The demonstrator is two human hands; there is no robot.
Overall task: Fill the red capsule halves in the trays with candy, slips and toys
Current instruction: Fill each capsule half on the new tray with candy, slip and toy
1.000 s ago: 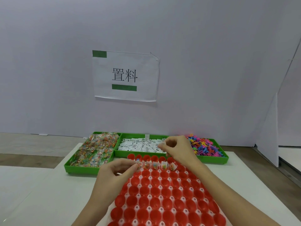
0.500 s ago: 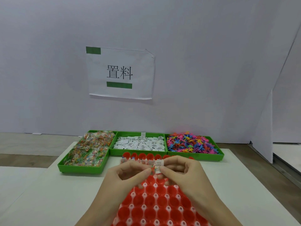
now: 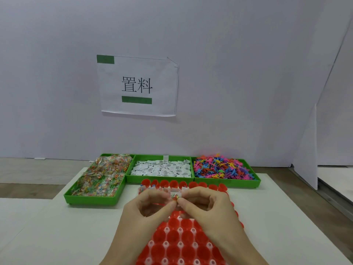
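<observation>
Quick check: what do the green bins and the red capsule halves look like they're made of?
Green bins: apparently moulded plastic, opaque and evenly coloured, with a slight sheen on the rims. Red capsule halves: probably thin glossy plastic, with smooth cups and soft highlights. Neither can be confirmed by look alone.

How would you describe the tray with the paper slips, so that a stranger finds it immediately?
Find the paper sign on the wall. Below it, three green trays stand on the white table. The slips tray is the middle one, the only one with white contents.
</observation>
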